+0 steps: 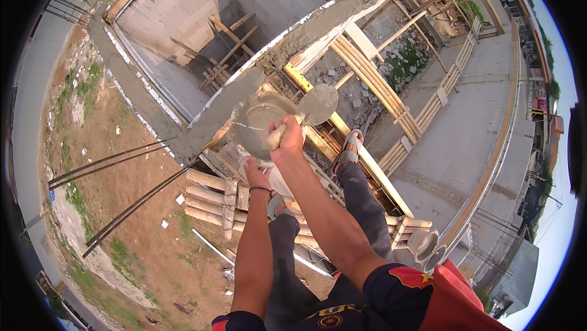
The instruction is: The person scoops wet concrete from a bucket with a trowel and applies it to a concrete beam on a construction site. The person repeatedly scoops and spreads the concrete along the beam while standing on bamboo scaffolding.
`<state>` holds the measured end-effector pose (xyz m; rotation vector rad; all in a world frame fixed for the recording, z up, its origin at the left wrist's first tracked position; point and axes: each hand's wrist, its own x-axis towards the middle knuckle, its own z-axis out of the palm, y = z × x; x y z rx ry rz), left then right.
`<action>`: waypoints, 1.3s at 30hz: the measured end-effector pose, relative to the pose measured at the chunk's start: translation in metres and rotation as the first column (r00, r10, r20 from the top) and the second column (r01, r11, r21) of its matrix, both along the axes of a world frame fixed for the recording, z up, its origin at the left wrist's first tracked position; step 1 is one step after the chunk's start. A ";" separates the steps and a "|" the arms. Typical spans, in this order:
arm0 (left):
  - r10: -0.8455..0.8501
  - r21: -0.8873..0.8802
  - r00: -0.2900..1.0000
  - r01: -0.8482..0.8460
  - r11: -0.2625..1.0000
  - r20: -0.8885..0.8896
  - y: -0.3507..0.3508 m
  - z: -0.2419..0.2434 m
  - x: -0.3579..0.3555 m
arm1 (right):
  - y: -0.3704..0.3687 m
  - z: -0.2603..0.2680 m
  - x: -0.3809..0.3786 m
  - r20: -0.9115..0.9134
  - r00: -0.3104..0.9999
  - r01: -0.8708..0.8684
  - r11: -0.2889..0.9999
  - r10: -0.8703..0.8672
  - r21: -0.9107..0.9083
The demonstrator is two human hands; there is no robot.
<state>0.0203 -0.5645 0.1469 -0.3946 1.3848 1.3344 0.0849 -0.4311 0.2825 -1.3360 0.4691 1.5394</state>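
Observation:
My right hand [289,137] grips the handle of a round-bladed trowel [318,105], whose grey, mortar-coated blade points up and to the right. Beneath it is a mortar-smeared bucket [262,147] with wet grey mortar low inside, a thin handle lying across its mouth. My left hand [257,176] is at the bucket's near rim; its fingers are partly hidden, so a firm grip cannot be told. The bucket is beside the fresh mortar on top of the wall [238,87]. A yellow spirit level [298,77] lies just beyond the trowel.
Bamboo scaffolding [208,194] lies under and beside my sandalled feet. Rebar rods [133,211] stick out from the wall corner at left. Open rebar-filled formwork [367,166] runs on the right. Two buckets [423,244] stand at lower right. The ground [151,257] lies well below.

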 end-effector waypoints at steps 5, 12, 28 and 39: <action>-0.126 0.031 0.989 0.129 0.991 -0.074 0.054 -0.040 -0.005 | 0.032 -0.056 0.001 -0.047 0.997 -0.061 0.998 0.062 0.032; -0.242 0.106 0.922 0.285 0.953 -0.303 0.124 -0.081 0.003 | 0.066 -0.109 0.028 -0.139 0.966 -0.211 0.976 0.217 0.059; -0.527 -0.459 0.732 0.325 0.827 -0.431 0.194 -0.096 0.023 | 0.189 -0.236 0.197 0.661 -0.731 -0.619 -0.242 -0.169 -0.747; -0.593 -0.480 0.318 0.369 0.796 -0.740 0.188 -0.121 0.059 | 0.166 -0.332 0.173 0.744 -0.667 -0.584 -0.640 0.028 -0.499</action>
